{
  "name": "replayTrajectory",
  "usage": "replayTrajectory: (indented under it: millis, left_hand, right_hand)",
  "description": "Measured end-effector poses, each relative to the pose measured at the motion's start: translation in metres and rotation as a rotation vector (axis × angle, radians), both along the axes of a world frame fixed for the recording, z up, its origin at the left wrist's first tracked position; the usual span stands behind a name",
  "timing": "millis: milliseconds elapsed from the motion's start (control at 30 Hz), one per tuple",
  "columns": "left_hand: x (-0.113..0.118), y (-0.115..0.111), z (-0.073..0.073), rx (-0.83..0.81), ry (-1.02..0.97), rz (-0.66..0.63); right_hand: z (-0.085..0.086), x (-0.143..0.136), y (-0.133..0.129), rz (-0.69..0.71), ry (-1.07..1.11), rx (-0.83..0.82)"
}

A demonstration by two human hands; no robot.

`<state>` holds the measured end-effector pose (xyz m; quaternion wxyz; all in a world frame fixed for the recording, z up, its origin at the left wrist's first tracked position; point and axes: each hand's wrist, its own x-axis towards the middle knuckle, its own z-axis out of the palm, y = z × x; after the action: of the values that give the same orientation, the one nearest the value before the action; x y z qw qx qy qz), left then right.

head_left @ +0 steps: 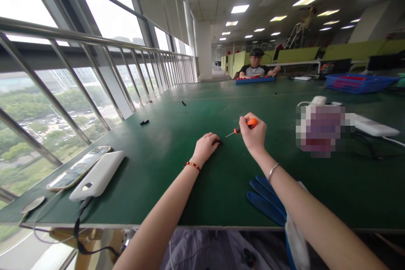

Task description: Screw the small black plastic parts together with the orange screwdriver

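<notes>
My left hand (pixel 206 147) rests on the green table (pixel 177 168), its fingers closed on a small black part (pixel 217 141). To its right, my right hand (pixel 255 135) grips an orange and black screwdriver (pixel 252 123). The screwdriver's thin shaft points down and left, with its tip just beside the right end of the black part; whether they touch is too small to tell. A blue glove (pixel 267 198) lies under my right forearm.
A phone (pixel 80 168) and a white power bank (pixel 99 175) with a cable lie at left. Small black pieces (pixel 144 122) sit farther back. At right are a blurred item (pixel 324 128), a white power strip (pixel 376 125) and a blue basket (pixel 360 84). A person sits opposite behind a blue tray (pixel 255 80).
</notes>
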<state>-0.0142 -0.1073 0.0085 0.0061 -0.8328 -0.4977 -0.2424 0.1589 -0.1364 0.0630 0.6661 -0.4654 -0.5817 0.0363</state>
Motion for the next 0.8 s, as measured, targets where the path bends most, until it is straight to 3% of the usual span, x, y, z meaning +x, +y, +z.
replayTrajectory:
  millis: [367, 800]
  left_hand:
    - [-0.004, 0.003, 0.001, -0.052, -0.053, -0.127]
    - [-0.002, 0.003, 0.001, -0.056, -0.070, -0.148]
  right_hand:
    - [-0.012, 0.011, 0.000, 0.045, -0.078, -0.002]
    - [-0.015, 0.008, -0.003, 0.067, -0.143, -0.062]
